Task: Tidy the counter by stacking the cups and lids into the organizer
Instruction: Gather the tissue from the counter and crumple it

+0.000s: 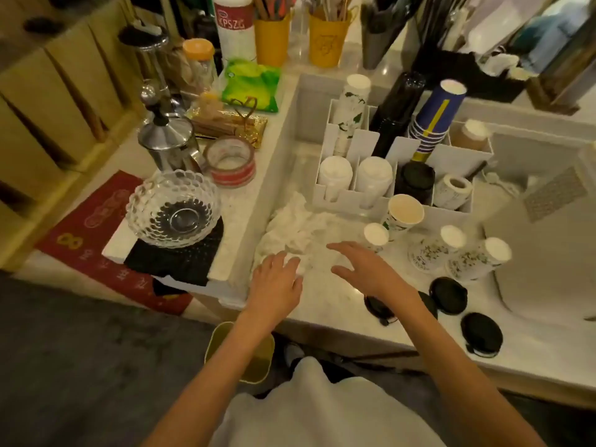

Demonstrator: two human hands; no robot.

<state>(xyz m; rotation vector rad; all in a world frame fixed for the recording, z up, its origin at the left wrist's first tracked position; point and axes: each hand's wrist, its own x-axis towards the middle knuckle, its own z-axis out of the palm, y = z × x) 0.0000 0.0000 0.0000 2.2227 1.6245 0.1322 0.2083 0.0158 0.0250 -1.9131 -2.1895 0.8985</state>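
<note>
The white organizer (342,201) stands on the marble counter, its slots filled with stacks of cups and lids, among them a blue cup stack (432,121). In front of it are loose paper cups: one upright (404,214), a small one upside down (375,237), and two patterned ones upside down (435,250) (477,259). Black lids (448,295) (481,333) lie at the counter's front right. My left hand (275,283) rests flat with a white lid (295,264) showing under its fingers. My right hand (364,266) hovers open, left of the small cup.
A crumpled white cloth (293,224) lies left of the organizer. Further left are a glass bowl (174,208), a tape roll (230,161) and a steel pot (169,140). A white sink (548,253) is at the right. A yellow bin (240,350) stands below the counter edge.
</note>
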